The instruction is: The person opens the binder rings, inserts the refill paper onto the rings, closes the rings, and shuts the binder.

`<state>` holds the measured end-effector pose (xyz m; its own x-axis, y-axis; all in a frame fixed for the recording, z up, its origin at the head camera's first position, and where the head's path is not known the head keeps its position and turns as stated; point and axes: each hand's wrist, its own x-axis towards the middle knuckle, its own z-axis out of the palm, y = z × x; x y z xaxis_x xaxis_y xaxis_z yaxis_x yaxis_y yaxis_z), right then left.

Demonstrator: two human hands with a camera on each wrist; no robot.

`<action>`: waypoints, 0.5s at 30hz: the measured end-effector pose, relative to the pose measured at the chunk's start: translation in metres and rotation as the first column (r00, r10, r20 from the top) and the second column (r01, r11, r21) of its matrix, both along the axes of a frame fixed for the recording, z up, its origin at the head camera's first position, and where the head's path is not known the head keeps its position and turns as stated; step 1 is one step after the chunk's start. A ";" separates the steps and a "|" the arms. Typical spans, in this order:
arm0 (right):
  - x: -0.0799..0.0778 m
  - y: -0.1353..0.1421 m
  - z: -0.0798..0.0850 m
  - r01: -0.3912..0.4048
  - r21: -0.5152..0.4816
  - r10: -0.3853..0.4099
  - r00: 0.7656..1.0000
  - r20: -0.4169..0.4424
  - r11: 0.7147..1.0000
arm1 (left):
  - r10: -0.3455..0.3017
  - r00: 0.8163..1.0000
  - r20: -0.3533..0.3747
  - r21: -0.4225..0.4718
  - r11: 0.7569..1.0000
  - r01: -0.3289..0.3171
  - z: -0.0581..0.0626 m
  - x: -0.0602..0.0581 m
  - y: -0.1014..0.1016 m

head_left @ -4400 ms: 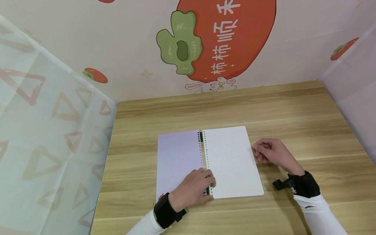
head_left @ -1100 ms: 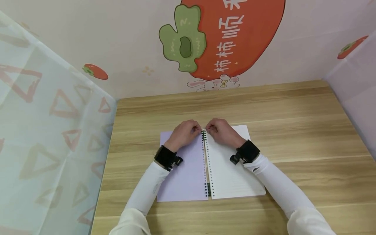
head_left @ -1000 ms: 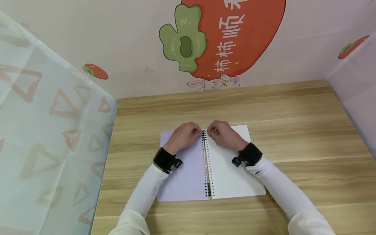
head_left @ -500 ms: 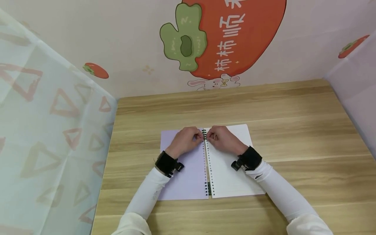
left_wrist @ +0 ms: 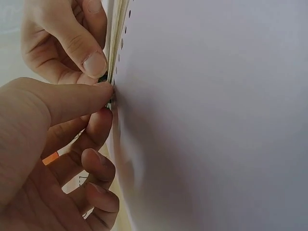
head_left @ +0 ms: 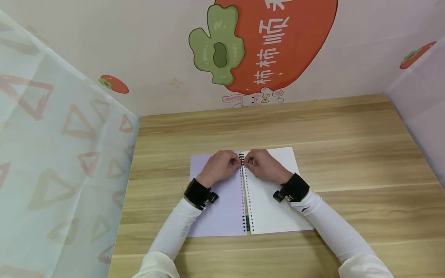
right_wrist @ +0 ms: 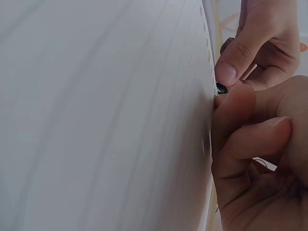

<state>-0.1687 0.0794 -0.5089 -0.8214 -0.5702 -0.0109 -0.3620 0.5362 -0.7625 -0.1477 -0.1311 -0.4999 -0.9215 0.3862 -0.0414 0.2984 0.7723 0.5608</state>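
Observation:
An open loose-leaf notebook lies flat, its lilac cover (head_left: 219, 216) on the left and its white lined pages (head_left: 278, 216) on the right. Dark binder rings (head_left: 242, 157) join the two halves at the top of the spine. From the left, my left hand (head_left: 219, 166) pinches these rings between thumb and index finger. My right hand (head_left: 264, 165) pinches them from the other side, fingertips close to the left ones. In the left wrist view, the left thumb (left_wrist: 82, 100) presses right beside the right thumb (left_wrist: 86, 50). Fingertips hide most of the ring piece.
Lower on the spine sits a second dark ring piece (head_left: 247, 223). The notebook rests on a wood-grain table (head_left: 167, 139). A printed backdrop (head_left: 156, 50) stands behind, with patterned side panels (head_left: 69, 173) at left and right.
Earlier, the left hand was at the lower rings and the right hand lay beside the page. Both came to the upper rings, then slid slightly down the spine. Almost still over the last half second.

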 end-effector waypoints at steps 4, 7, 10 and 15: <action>0.002 0.005 0.004 0.032 0.005 -0.033 0.999 0.007 0.999 | -0.005 1.000 0.015 -0.011 1.000 0.005 0.003 0.003 -0.003; 0.007 0.014 0.010 0.076 -0.003 -0.076 0.997 0.030 0.997 | -0.028 0.999 0.039 -0.003 1.000 0.028 0.006 0.011 -0.007; 0.014 0.027 0.015 0.102 -0.010 -0.101 0.993 0.052 0.995 | -0.059 0.996 0.065 -0.002 0.998 0.060 0.009 0.025 -0.013; 0.035 0.046 0.021 0.075 -0.010 -0.074 0.993 0.090 0.997 | -0.108 0.990 0.094 -0.010 0.994 0.110 0.014 0.052 -0.022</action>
